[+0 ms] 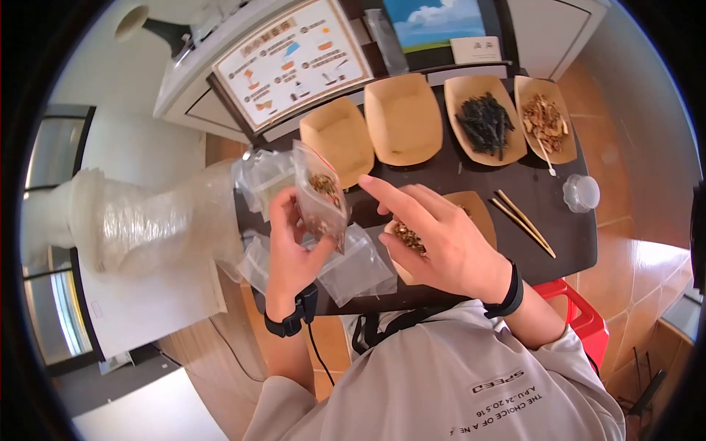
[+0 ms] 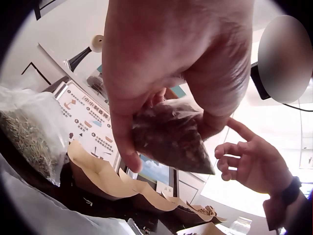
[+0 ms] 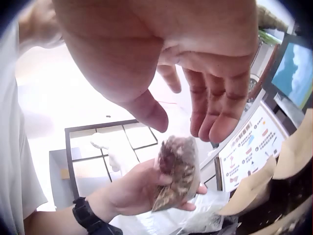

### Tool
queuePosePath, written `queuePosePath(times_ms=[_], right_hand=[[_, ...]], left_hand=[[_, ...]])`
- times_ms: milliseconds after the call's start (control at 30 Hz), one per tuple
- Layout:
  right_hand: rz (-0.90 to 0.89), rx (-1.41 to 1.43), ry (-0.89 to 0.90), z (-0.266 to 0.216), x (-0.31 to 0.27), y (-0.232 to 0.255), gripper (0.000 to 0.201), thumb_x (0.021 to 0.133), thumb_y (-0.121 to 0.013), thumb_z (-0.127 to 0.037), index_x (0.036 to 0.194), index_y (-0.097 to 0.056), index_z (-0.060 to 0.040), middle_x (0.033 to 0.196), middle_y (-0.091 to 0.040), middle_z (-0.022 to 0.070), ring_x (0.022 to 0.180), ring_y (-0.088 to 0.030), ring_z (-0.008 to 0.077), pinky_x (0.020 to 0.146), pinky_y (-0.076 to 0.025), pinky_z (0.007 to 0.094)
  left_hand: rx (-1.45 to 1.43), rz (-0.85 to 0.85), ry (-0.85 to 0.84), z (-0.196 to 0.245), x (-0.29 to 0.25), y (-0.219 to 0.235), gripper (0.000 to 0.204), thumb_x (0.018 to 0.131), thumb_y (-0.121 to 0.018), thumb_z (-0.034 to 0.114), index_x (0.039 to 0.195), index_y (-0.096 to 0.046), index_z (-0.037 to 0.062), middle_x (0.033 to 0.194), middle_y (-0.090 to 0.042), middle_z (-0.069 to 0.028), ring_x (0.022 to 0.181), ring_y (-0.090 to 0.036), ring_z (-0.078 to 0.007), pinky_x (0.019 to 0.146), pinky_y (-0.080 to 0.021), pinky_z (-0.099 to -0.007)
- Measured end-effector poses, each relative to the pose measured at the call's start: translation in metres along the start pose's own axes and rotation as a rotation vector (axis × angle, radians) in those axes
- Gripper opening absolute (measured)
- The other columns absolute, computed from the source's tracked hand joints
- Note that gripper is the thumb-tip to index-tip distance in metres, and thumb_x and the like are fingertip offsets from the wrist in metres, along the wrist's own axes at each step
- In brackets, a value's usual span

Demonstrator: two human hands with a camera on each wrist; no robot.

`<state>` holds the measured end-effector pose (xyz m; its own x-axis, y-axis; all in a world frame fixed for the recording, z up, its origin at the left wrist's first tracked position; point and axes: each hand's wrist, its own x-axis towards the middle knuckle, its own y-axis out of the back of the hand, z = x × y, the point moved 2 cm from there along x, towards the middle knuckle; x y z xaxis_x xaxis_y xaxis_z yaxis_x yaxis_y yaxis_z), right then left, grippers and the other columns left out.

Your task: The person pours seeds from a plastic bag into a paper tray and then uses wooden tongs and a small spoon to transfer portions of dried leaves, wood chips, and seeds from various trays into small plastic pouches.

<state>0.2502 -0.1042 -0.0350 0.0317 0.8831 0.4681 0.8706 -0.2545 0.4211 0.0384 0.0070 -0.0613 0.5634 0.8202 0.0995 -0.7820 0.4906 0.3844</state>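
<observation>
My left hand [image 1: 290, 250] grips a clear zip bag [image 1: 321, 192] of dried herb pieces, raised above the left part of the dark table. In the left wrist view, the thumb and fingers pinch the bag [image 2: 168, 134] from both sides, and its pointed corner hangs down. My right hand [image 1: 448, 239] hovers to the bag's right, its fingers loosely extended and apart from the bag. Under it sits a paper tray [image 1: 478, 212] with chopped dried herbs [image 1: 408, 239], partly hidden by that hand. The right wrist view shows nothing between the right fingers [image 3: 225, 127].
Behind the hands stand two brown paper trays [image 1: 334, 140], a tray of dark dried strips [image 1: 485, 128] and one of brown chips [image 1: 544, 125]. Chopsticks [image 1: 523, 224] and a small clear jar [image 1: 581, 193] lie right. Flat plastic bags [image 1: 357, 264] lie near the left hand. An instruction board [image 1: 294, 62] leans behind.
</observation>
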Motion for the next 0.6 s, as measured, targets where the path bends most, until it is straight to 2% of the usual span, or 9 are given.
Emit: queuePosePath(times_ms=[67, 133, 167, 200, 267, 367, 500, 567, 600], right_hand=[[0.029, -0.016, -0.003, 0.004, 0.003, 0.013, 0.061, 0.077, -0.067, 0.004, 0.135, -0.052, -0.0028, 0.094, -0.062, 0.0113, 0.082, -0.063, 0.0309, 0.070, -0.054, 0.0389], [0.003, -0.111, 0.098, 0.007, 0.003, 0.021, 0.058, 0.077, -0.065, 0.005, 0.132, -0.055, -0.0052, 0.093, -0.062, 0.0103, 0.081, -0.063, 0.0304, 0.067, -0.053, 0.0383], [0.037, -0.095, 0.106, 0.009, 0.001, 0.024, 0.044, 0.074, -0.066, 0.007, 0.117, -0.063, -0.0039, 0.090, -0.063, 0.0096, 0.079, -0.062, 0.0289, 0.065, -0.053, 0.0375], [0.046, -0.093, 0.101, 0.012, -0.001, 0.026, 0.044, 0.074, -0.066, 0.007, 0.117, -0.063, -0.0039, 0.090, -0.063, 0.0096, 0.079, -0.062, 0.0289, 0.065, -0.053, 0.0375], [0.074, -0.074, 0.166, 0.018, -0.007, 0.029, 0.029, 0.072, -0.065, 0.008, 0.099, -0.066, -0.0017, 0.087, -0.064, 0.0093, 0.077, -0.062, 0.0277, 0.066, -0.054, 0.0368], [0.168, -0.038, 0.149, 0.017, -0.011, 0.034, 0.022, 0.070, -0.065, 0.010, 0.090, -0.066, -0.0008, 0.086, -0.065, 0.0093, 0.075, -0.061, 0.0267, 0.066, -0.053, 0.0358], [0.225, -0.044, 0.173, 0.021, -0.013, 0.039, 0.030, 0.069, -0.064, 0.011, 0.097, -0.067, -0.0010, 0.086, -0.065, 0.0099, 0.074, -0.062, 0.0267, 0.065, -0.053, 0.0350], [0.286, -0.147, 0.130, 0.021, -0.014, 0.047, 0.034, 0.072, -0.067, 0.006, 0.106, -0.064, -0.0025, 0.081, -0.060, 0.0079, 0.076, -0.061, 0.0270, 0.065, -0.053, 0.0371], [0.293, -0.146, 0.129, 0.022, -0.017, 0.050, 0.034, 0.072, -0.067, 0.006, 0.106, -0.064, -0.0025, 0.081, -0.060, 0.0079, 0.076, -0.061, 0.0270, 0.065, -0.053, 0.0371]], left_hand=[[-0.001, -0.044, -0.006, 0.002, 0.006, -0.007, 0.076, 0.072, -0.070, -0.008, 0.138, -0.035, 0.0072, 0.127, -0.053, -0.0108, 0.121, -0.054, -0.0210, 0.095, -0.049, -0.0359], [0.080, -0.189, -0.012, 0.010, 0.013, -0.014, 0.080, 0.068, -0.070, -0.009, 0.139, -0.037, 0.0078, 0.127, -0.054, -0.0085, 0.121, -0.054, -0.0203, 0.096, -0.048, -0.0361], [0.009, -0.224, 0.001, 0.013, 0.016, -0.018, 0.078, 0.066, -0.070, -0.009, 0.137, -0.043, 0.0073, 0.129, -0.051, -0.0076, 0.120, -0.053, -0.0191, 0.099, -0.046, -0.0346], [0.014, -0.233, 0.002, 0.011, 0.019, -0.018, 0.078, 0.066, -0.070, -0.009, 0.137, -0.043, 0.0073, 0.129, -0.051, -0.0076, 0.120, -0.053, -0.0191, 0.099, -0.046, -0.0346], [0.044, -0.363, -0.088, 0.006, 0.024, -0.017, 0.073, 0.066, -0.070, -0.010, 0.133, -0.049, 0.0054, 0.130, -0.049, -0.0074, 0.121, -0.051, -0.0187, 0.099, -0.044, -0.0315], [-0.041, -0.413, -0.069, 0.008, 0.028, -0.021, 0.068, 0.065, -0.069, -0.012, 0.130, -0.052, 0.0035, 0.130, -0.048, -0.0076, 0.121, -0.050, -0.0183, 0.099, -0.042, -0.0294], [-0.154, -0.372, 0.032, 0.018, 0.029, -0.028, 0.065, 0.069, -0.068, -0.012, 0.130, -0.051, 0.0015, 0.126, -0.052, -0.0062, 0.117, -0.053, -0.0166, 0.097, -0.044, -0.0286], [-0.243, -0.313, 0.187, 0.013, 0.036, -0.025, 0.059, 0.073, -0.066, -0.010, 0.129, -0.050, 0.0004, 0.120, -0.056, -0.0051, 0.111, -0.056, -0.0153, 0.094, -0.047, -0.0288], [-0.238, -0.317, 0.186, 0.014, 0.042, -0.023, 0.059, 0.073, -0.066, -0.010, 0.129, -0.050, 0.0004, 0.120, -0.056, -0.0051, 0.111, -0.056, -0.0153, 0.094, -0.047, -0.0288]])
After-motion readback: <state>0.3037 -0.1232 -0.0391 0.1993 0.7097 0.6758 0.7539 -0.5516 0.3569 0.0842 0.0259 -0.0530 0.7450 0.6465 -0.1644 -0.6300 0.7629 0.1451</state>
